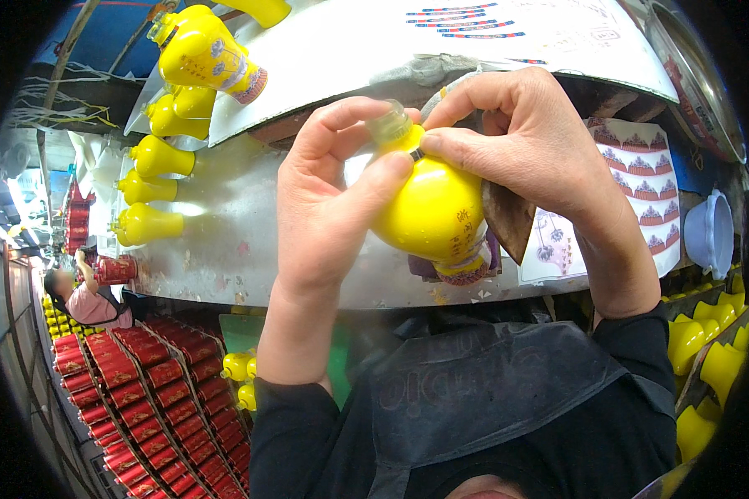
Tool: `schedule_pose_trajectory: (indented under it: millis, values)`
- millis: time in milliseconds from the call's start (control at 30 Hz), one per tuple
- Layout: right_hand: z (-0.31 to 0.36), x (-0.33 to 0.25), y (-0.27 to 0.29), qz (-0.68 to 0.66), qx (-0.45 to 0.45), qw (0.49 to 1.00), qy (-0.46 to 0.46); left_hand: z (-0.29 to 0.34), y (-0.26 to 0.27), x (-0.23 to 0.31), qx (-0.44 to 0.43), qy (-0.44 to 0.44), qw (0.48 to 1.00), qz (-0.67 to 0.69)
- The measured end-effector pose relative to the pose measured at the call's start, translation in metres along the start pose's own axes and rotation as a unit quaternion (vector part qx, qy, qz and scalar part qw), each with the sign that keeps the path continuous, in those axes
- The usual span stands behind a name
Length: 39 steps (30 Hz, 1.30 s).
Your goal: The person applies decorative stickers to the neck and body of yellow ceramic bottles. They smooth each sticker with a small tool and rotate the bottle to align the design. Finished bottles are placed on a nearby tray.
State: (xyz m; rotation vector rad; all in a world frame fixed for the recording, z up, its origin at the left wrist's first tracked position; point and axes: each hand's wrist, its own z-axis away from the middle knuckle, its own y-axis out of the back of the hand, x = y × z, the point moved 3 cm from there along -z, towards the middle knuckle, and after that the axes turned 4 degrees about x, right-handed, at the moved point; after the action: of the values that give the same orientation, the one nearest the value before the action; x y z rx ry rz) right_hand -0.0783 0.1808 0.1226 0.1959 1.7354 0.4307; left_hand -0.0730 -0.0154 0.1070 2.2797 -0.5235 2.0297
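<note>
A glossy yellow bottle [429, 208] with a clear glass mouth is held tilted above the near edge of the table. Wrapped about its neck and shoulder is my left hand [320, 183], the thumb pressing just below the neck. My right hand [508, 125] pinches at the same neck, its thumb tip on a narrow dark strip [417, 155] that is mostly hidden by the fingers. Small printed characters and a patterned band near the base decorate the bottle. Under it lies a dark purple cloth [424, 268], partly covered.
Several narrow strips [466, 21] lie on a white board [324, 58]. Yellow bottles [154, 224] stand at the left, one decorated [208, 54]. Printed sticker sheets [641, 183] and a pale blue basin [709, 233] are at right. Stacked red boxes [150, 391] and another person [96, 303] are lower left.
</note>
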Motion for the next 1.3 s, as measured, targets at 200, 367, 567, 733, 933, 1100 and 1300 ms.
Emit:
schedule_pose_trajectory:
  millis: [200,367,567,733,933,1100,1300]
  values:
    - [0.0001,0.0011,0.0013,0.002,-0.013,1.0,-0.008,-0.0006,0.0001,-0.0012,-0.001,-0.001,1.0,0.008]
    - [-0.0015,0.0013,-0.0004,-0.017,-0.005,1.0,0.005,-0.0004,-0.0001,-0.001,0.0,-0.001,1.0,0.004]
    - [0.0003,0.0,0.0013,0.004,-0.011,1.0,-0.003,-0.0005,-0.0007,-0.0005,0.001,0.001,1.0,0.005]
    - [-0.0005,-0.0012,0.0003,-0.019,0.001,1.0,0.014,0.0004,-0.0012,-0.0002,0.0,-0.003,1.0,0.008]
    - [0.0018,0.0004,0.0009,0.007,0.008,1.0,0.016,0.001,-0.0013,0.0001,-0.001,-0.009,1.0,0.005]
    - [0.0,0.001,-0.0013,-0.004,0.013,1.0,0.025,0.0002,-0.0007,-0.0005,-0.001,-0.007,1.0,0.003]
    - [0.0004,-0.0006,0.0021,0.014,0.008,1.0,0.011,0.0006,-0.0009,-0.0002,-0.001,-0.01,1.0,-0.003]
